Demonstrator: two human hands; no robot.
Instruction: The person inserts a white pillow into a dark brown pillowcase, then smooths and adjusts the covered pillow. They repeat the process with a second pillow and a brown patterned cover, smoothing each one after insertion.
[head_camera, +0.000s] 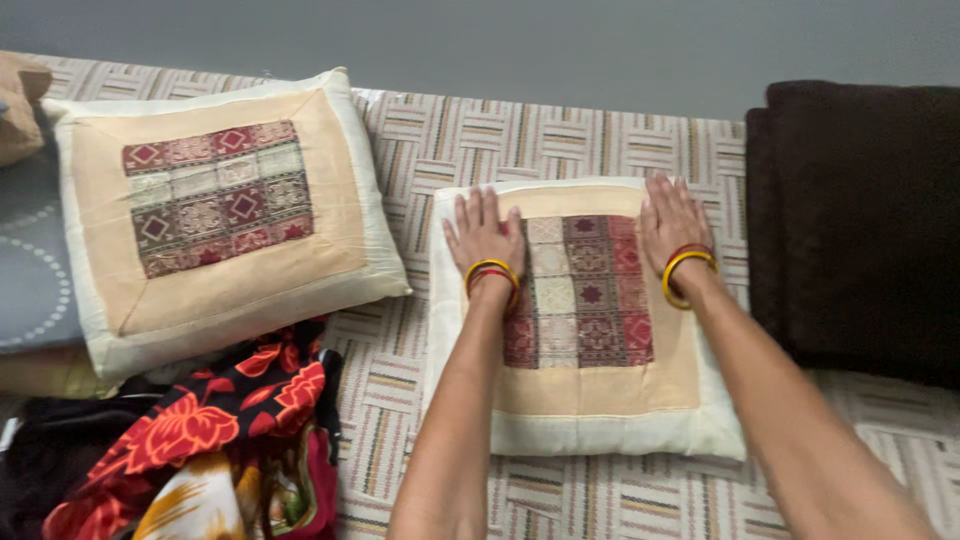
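On a bed spread with a woven geometric-patterned cover, a person's left hand and right hand press flat, fingers spread, gripping nothing, on the far edge of a cream satin cushion with a maroon patchwork panel. Bare cover lies around it. A matching larger cushion sits well apart; floral red-and-black cloth is cut off below.

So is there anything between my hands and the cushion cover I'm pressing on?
Nothing visible. The left hand and right hand both lie flat, palms down, directly on the cushion cover, near its far edge. Only bangles sit on the wrists.
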